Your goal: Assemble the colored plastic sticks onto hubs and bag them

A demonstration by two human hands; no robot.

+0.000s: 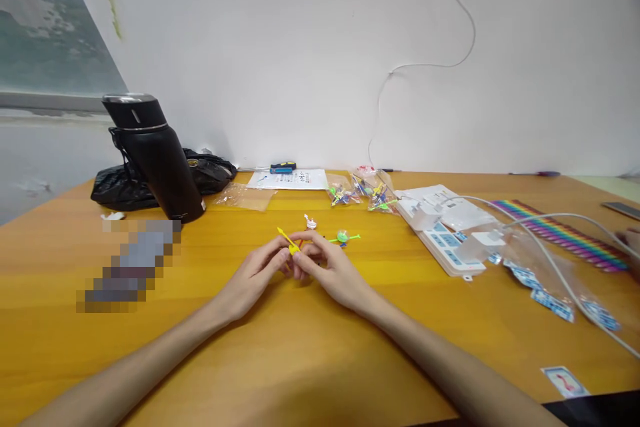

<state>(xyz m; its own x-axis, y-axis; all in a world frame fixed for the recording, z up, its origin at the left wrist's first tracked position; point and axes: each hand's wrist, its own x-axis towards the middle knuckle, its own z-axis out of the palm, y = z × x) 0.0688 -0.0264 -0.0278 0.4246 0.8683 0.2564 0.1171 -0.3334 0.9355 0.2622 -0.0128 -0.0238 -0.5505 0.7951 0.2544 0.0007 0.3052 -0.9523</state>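
A small yellow plastic piece [294, 249] with an arrow-like tip is pinched between the fingertips of both hands, above the middle of the wooden table [240, 360]. My left hand [264, 261] closes on it from the left, thumb and forefinger together. From the other side my right hand [327, 260] grips it too, fingers curled. The lower part of the piece is hidden by my fingers. Just beyond the hands lie a small white plastic piece [311, 223] and a green one [343, 236] with thin arms.
Left stand a black bottle [163, 163], a black plastic bag [117, 188] and a pixelated object [135, 267]. Behind are screwdrivers [283, 168], paper [305, 180] and bags of coloured parts [343, 192]. A power strip [450, 253], cables and rainbow-coloured pens [565, 233] lie right.
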